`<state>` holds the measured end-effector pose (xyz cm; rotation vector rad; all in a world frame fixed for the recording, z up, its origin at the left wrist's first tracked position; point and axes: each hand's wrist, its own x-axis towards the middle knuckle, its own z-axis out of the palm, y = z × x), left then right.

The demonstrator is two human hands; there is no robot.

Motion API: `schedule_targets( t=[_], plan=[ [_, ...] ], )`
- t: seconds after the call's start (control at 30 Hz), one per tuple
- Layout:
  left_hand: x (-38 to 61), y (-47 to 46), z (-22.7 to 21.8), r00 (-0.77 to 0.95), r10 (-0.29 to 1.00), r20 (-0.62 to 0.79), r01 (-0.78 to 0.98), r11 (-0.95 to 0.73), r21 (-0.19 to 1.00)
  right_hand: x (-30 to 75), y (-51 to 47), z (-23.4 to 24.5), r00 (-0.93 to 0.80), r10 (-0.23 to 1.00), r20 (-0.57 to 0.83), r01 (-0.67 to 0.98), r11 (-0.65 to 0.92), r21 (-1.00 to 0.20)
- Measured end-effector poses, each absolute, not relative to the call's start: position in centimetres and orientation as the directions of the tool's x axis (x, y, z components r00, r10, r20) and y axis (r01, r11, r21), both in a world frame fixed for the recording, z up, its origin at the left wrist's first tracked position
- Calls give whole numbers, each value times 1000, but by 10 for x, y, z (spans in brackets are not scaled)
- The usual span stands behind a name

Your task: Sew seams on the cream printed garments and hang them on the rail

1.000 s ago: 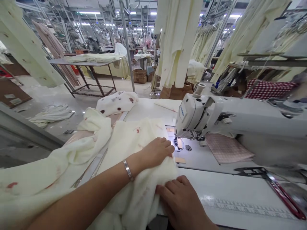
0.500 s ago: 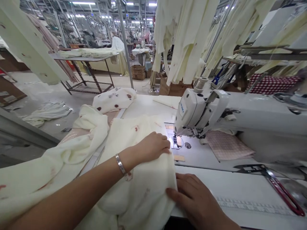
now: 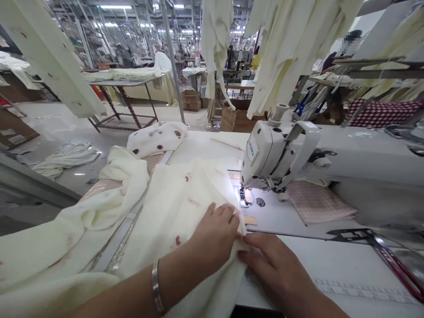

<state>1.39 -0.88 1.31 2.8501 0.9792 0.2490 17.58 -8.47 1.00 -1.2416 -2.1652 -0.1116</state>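
Note:
My left hand (image 3: 215,232) lies on a cream fabric with small red spots (image 3: 175,207), its fingers gathering the cloth near the front edge. My right hand (image 3: 274,265) sits just beyond it, its fingers and thumb at the fabric's right edge. A white Juki sewing machine head (image 3: 268,154) stands to the right, its lit needle plate area (image 3: 244,197) just past the fabric's corner. The cloth stops close to the presser foot, and the foot's underside is partly hidden. A metal bracelet (image 3: 155,287) circles my left wrist.
The white sewing table (image 3: 212,143) carries a spotted cloth bundle (image 3: 157,139), a pink checked fabric piece (image 3: 319,203) and red-handled shears (image 3: 400,269). Cream garments (image 3: 291,53) hang overhead. A co-worker in white (image 3: 162,62) stands far back among the tables.
My left hand has slid down and toward me, nearer my right hand. The right hand has moved up onto the fabric edge, and the cloth has bunched under both.

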Motion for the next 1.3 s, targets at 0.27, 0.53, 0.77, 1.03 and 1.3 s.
schedule_targets(
  t=[0.27,0.53,0.77,1.03,1.3],
  plan=[
    [6,29,4,830,528,178,489,-843,224,201,-56,8,-628,549,552,643,765,-30],
    [14,43,4,844,498,202,451,-861,237,203,-47,5,-646,579,498,652,757,-34],
    [14,45,0,922,260,287,215,-960,180,204,-54,4,-652,594,471,659,752,-35],
    [23,78,-4,897,290,334,248,-955,162,210,-27,-3,-596,673,437,741,671,-24],
    [35,104,6,852,398,340,372,-918,140,216,-10,-12,-510,742,434,826,564,6]
  ],
)
